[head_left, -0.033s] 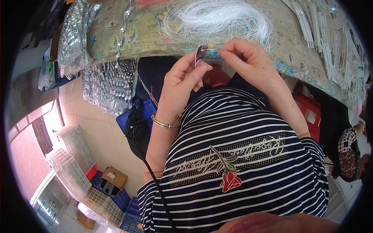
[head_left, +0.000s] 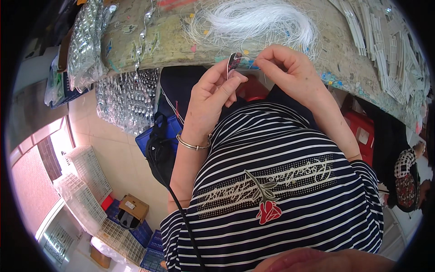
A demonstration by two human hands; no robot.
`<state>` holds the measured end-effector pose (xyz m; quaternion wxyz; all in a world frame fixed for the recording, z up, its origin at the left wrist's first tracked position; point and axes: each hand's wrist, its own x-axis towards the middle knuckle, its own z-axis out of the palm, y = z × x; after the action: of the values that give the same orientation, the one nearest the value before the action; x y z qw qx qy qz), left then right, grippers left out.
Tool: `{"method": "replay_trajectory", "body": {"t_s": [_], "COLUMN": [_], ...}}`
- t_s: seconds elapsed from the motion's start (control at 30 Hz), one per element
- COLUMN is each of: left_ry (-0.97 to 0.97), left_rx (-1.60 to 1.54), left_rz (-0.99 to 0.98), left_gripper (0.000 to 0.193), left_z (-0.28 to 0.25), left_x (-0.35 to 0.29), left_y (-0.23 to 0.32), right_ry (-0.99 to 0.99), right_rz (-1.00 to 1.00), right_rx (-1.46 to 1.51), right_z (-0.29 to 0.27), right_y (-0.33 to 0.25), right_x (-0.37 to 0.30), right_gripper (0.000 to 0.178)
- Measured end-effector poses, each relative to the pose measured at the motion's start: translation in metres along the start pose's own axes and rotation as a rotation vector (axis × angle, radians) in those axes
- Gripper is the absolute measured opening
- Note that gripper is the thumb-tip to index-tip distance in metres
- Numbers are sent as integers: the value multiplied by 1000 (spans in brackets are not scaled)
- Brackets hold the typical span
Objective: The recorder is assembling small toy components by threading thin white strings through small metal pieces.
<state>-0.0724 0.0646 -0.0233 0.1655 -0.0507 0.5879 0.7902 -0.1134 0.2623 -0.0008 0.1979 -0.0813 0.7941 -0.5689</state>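
Observation:
My left hand (head_left: 213,93) pinches a small dark tag-like piece (head_left: 234,62) with reddish and pale marks between thumb and fingers. A thin white string loops along its edge and runs toward my right hand (head_left: 290,68). There the thumb and forefinger are pressed together on the string, just to the right of the piece. Both hands are at the near edge of the worktable (head_left: 176,52). Beyond them lies a loose bundle of white strings (head_left: 267,22). The exact kind of the dark piece is too small to make out.
Clear bags of shiny silver beads (head_left: 88,50) lie at the table's left, and another bag (head_left: 127,99) hangs below the edge. Flat white strips (head_left: 385,45) are piled at the right. A black cable (head_left: 181,213) crosses my left arm. Another person (head_left: 407,181) is at far right.

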Motion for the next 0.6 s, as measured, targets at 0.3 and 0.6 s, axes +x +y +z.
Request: {"method": "replay_trajectory", "body": {"t_s": [0.3,0.6], "left_ry": [9,-13], "left_rx": [9,31], "left_rz": [-4,-31], "left_gripper": [38,41], "left_z": [1,4], "left_x": [-1,-2], "left_y": [1,2], "right_ry": [4,-39], "right_rz": [-39,-79], "right_rx": [-14,61], "right_z": [1,11], "right_y": [2,-5], "right_x": [0,0], "right_gripper": [11,13]}}
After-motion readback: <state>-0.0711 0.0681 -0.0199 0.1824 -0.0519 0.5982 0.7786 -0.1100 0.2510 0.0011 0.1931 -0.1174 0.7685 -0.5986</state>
